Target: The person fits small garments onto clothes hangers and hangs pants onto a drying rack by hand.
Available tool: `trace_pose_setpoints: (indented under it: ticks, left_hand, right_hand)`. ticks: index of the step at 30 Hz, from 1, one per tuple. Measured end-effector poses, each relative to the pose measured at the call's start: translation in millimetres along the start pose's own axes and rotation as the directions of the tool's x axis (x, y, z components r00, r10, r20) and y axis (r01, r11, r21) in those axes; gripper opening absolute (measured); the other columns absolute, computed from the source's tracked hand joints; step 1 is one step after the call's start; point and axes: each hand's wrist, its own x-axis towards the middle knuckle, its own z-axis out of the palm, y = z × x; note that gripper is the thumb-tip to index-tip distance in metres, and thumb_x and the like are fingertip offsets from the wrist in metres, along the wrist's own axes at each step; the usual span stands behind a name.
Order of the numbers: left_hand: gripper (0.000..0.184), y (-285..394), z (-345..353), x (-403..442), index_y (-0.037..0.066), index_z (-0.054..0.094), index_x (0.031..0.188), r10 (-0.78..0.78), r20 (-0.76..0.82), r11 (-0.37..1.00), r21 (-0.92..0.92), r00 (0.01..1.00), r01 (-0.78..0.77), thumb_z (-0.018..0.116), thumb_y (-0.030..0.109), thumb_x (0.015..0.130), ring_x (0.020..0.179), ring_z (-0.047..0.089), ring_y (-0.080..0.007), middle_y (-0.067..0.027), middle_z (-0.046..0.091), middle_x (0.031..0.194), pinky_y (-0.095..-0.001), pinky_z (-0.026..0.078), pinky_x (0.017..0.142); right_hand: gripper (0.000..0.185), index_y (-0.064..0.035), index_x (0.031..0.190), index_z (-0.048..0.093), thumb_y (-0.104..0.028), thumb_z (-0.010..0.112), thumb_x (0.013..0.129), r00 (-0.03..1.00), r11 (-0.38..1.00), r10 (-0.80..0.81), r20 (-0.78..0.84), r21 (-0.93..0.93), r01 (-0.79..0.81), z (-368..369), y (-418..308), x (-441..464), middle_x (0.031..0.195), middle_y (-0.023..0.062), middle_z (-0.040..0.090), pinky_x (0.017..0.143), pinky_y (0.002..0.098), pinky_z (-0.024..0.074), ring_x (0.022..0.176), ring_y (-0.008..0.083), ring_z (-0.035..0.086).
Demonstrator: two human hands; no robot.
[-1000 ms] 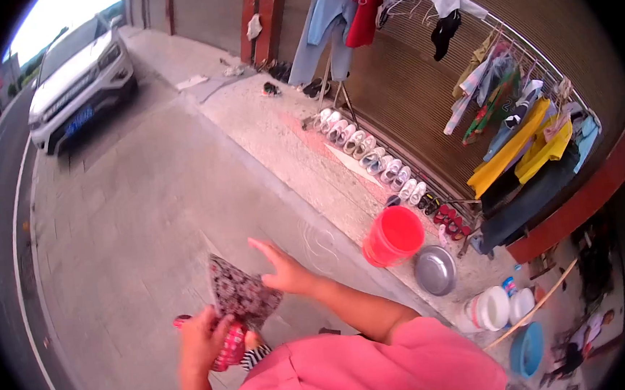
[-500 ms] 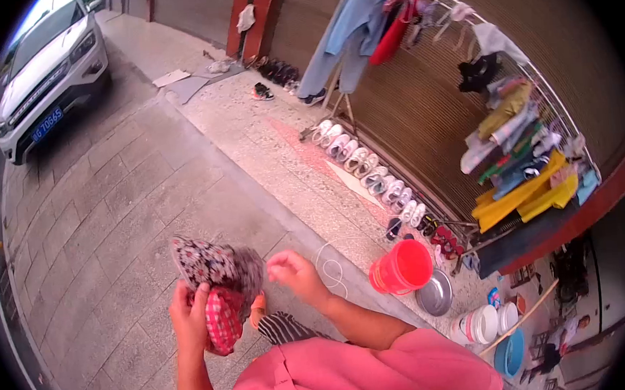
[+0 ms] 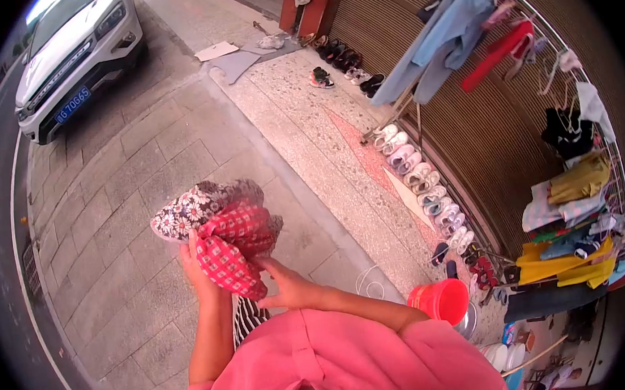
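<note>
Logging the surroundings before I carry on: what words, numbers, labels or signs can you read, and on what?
"G 70G65": blue licence plate on the white car; its first character is too blurred to read.
Pale marks on the red bucket: too small to read.
Red patterned fabric: no text visible.

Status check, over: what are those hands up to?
Left hand holds patterned cloth, red checks and dark floral. Right hand spread beside the red part, contact unclear. Red bucket stands apart from both hands.
</note>
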Motion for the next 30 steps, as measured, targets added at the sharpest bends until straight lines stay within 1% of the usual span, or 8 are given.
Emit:
trace_pose_setpoints:
  ticks: [5, 8, 15, 22, 25, 27, 28, 30]
  left_hand:
    - [0.024, -1, 47, 110, 0.008, 0.047, 0.102, 0.007, 0.101, 0.999, -0.036, 0.995, -0.003, 0.049, 0.027, 0.089, 0.071, 0.055, -0.0121, -0.0038, 0.055, 0.085, -0.027, 0.047, 0.06]
    - [0.027, 10, 79, 178, 0.006, 0.045, 0.108, 0.016, 0.139, 0.997, -0.073, 0.99, -0.006, 0.05, 0.024, 0.089, 0.08, 0.056, -0.015, -0.0059, 0.055, 0.095, -0.031, 0.049, 0.068]
    - [0.029, 14, 122, 322, 0.002, 0.047, 0.113, -0.042, 0.214, 0.998, 0.047, 0.976, 0.033, 0.051, 0.018, 0.089, 0.094, 0.052, -0.0136, -0.0075, 0.054, 0.107, -0.0276, 0.042, 0.082]
    - [0.019, 20, 167, 430, 0.007, 0.048, 0.102, 0.01, 0.216, 1.0, 0.015, 0.976, -0.013, 0.05, 0.021, 0.089, 0.064, 0.055, -0.0113, -0.0037, 0.055, 0.076, -0.0248, 0.048, 0.058]
    - [0.017, 28, 195, 475, 0.008, 0.047, 0.097, 0.034, 0.138, 0.999, 0.012, 0.99, -0.036, 0.05, 0.023, 0.089, 0.06, 0.055, -0.0114, -0.0023, 0.052, 0.071, -0.0254, 0.048, 0.053]
    - [0.016, 28, 211, 506, 0.009, 0.046, 0.093, 0.043, 0.076, 0.998, 0.047, 0.996, -0.047, 0.051, 0.024, 0.089, 0.06, 0.055, -0.0137, -0.0031, 0.053, 0.07, -0.028, 0.049, 0.055]
    - [0.016, 30, 228, 522, 0.009, 0.046, 0.092, 0.058, 0.07, 0.998, 0.024, 0.996, -0.06, 0.051, 0.024, 0.089, 0.061, 0.056, -0.0142, -0.0034, 0.053, 0.07, -0.0284, 0.05, 0.055]
    - [0.017, 38, 252, 531, 0.009, 0.045, 0.091, 0.039, 0.058, 0.999, 0.018, 0.998, -0.04, 0.051, 0.024, 0.089, 0.061, 0.056, -0.0153, -0.0039, 0.053, 0.069, -0.0291, 0.05, 0.055]
  right_hand:
    - [0.039, -0.0034, 0.111, 0.051, -0.014, 0.063, 0.076, 0.935, 0.932, 0.328, -0.132, 0.208, -0.298, -16, 44, 98, 0.1, 0.0136, 0.057, 0.07, 0.032, 0.0472, 0.091, 0.021, 0.058]
    - [0.03, -0.0026, 0.108, 0.053, -0.012, 0.057, 0.079, 0.921, 0.959, 0.285, -0.265, 0.073, -0.275, -37, 62, 151, 0.096, 0.0136, 0.058, 0.071, 0.0311, 0.0465, 0.088, 0.0184, 0.057]
    - [0.042, 0.0048, 0.114, 0.045, -0.011, 0.051, 0.075, 0.778, 0.614, 0.432, -0.457, 0.78, 0.117, -110, 32, 288, 0.106, 0.0108, 0.055, 0.083, 0.0296, 0.0453, 0.095, 0.0165, 0.056]
    - [0.051, -0.0015, 0.114, 0.047, -0.02, 0.055, 0.067, 0.694, 0.382, 0.265, -0.67, 0.733, 0.562, -220, 17, 381, 0.111, 0.0121, 0.053, 0.086, 0.0442, 0.0448, 0.101, 0.0272, 0.053]
    - [0.037, -0.0032, 0.107, 0.051, -0.014, 0.053, 0.071, 0.727, 0.464, 0.286, -0.625, 0.754, 0.465, -271, 80, 388, 0.1, 0.0124, 0.058, 0.08, 0.039, 0.048, 0.091, 0.0256, 0.058]
    - [0.034, -0.0052, 0.106, 0.051, -0.014, 0.054, 0.073, 0.764, 0.93, 0.365, -0.532, 0.235, -0.281, -282, 159, 400, 0.092, 0.0096, 0.059, 0.073, 0.0353, 0.0487, 0.081, 0.0214, 0.059]
    - [0.033, -0.0062, 0.106, 0.051, -0.013, 0.055, 0.074, 0.755, 0.803, 0.405, -0.516, -0.194, -0.564, -297, 185, 419, 0.087, 0.0082, 0.06, 0.07, 0.0334, 0.0491, 0.076, 0.0193, 0.059]
    - [0.031, -0.007, 0.106, 0.049, -0.015, 0.057, 0.077, 0.782, 0.916, 0.299, -0.546, -0.066, -0.397, -294, 180, 444, 0.076, 0.0063, 0.058, 0.058, 0.0285, 0.0464, 0.064, 0.0131, 0.055]
